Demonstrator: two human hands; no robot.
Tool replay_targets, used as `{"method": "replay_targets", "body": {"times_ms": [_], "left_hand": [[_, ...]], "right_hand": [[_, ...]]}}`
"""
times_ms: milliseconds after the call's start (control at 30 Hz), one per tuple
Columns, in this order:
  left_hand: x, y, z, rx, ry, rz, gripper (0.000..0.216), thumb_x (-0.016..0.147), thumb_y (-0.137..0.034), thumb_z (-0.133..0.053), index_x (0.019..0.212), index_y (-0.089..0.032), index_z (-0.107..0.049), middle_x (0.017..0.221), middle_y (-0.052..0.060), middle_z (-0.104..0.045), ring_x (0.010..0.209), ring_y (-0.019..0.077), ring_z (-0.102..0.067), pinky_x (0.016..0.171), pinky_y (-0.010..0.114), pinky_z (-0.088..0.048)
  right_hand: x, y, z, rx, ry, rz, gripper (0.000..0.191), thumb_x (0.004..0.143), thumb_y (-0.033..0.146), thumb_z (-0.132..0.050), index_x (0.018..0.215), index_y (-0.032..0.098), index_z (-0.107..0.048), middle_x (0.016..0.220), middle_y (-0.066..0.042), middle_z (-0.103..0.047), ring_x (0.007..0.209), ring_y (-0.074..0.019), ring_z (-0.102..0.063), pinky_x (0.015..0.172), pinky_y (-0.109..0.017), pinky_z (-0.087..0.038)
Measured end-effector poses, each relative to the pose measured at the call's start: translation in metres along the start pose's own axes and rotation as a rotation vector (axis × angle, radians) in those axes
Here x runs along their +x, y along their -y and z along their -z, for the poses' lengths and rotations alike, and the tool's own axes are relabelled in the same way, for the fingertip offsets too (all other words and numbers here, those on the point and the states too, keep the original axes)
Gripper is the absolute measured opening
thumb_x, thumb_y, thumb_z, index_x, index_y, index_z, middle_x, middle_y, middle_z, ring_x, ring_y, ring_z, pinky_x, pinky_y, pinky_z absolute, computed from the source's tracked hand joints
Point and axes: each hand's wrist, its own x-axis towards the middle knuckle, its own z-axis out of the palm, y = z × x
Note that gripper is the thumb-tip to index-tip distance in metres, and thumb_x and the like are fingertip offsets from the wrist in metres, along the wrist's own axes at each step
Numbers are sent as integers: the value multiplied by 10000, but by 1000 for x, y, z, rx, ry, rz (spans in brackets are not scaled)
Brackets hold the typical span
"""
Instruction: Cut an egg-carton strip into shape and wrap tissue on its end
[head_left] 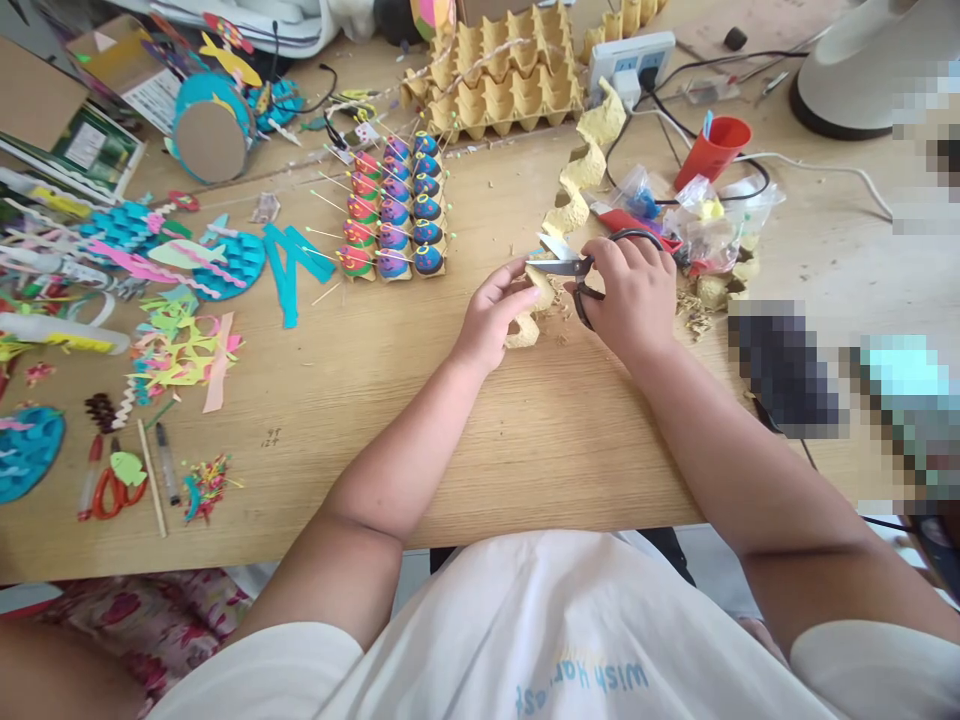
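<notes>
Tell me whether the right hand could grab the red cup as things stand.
Probably not yet: the right hand holds black-handled scissors, and clear plastic bags lie on the near side of the red cup.

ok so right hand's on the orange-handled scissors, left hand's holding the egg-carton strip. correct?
One fix: the right hand holds the black-handled scissors; the orange-handled pair lies off to the left. The left hand does hold the egg-carton strip. Head view shows it.
</notes>
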Motion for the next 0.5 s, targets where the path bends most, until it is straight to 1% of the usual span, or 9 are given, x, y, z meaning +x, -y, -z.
{"method": "replay_targets", "body": {"times_ms": [67,133,233,333,400,500], "left_hand": [[-1,-3,-1,-8,2,11,435,844,-407,-828,1262,-309,-765,1150,9,-842,1019,182,-783,899,297,-590],[-2,-6,-3,9,-21,39,406,848,-380,-814,1247,-313,-772,1127,9,-840,1013,183,-782,873,289,-591],[-4,-9,-5,59,-63,76,376,865,-343,-791,1239,-308,-777,1055,8,-827,967,176,-773,780,264,-570],[-6,-10,-6,95,-83,69,377,857,-316,-793,1234,-290,-785,1024,6,-824,925,161,-759,719,235,-538],[-6,-12,-7,117,-93,64,384,850,-316,-799,1233,-284,-792,1043,7,-830,903,153,-748,688,220,-520],[-7,-14,-7,144,-114,77,397,855,-337,-802,1248,-279,-794,1077,15,-831,849,144,-729,612,211,-473]], "right_hand": [[1,0,3,47,-19,16,297,1015,412,-714,1258,277,-610,1154,-125,-731,1250,-381,-584,1044,-550,-456],[1,0,5,77,-40,14,257,1025,413,-714,1227,285,-619,1127,-119,-725,1261,-383,-583,1046,-563,-456],[2,1,9,65,-54,6,225,1068,438,-643,1216,269,-636,1096,-102,-706,1270,-396,-610,1043,-609,-469],[2,2,12,64,-53,24,226,1087,453,-603,1200,263,-651,1045,-89,-701,1270,-386,-628,1045,-607,-487],[3,3,14,74,-43,27,183,1084,419,-605,1167,264,-657,1007,-82,-700,1249,-374,-637,1041,-592,-492],[5,3,18,50,0,5,51,1047,289,-632,1076,253,-652,964,-83,-706,1151,-344,-646,1011,-558,-486]]}}
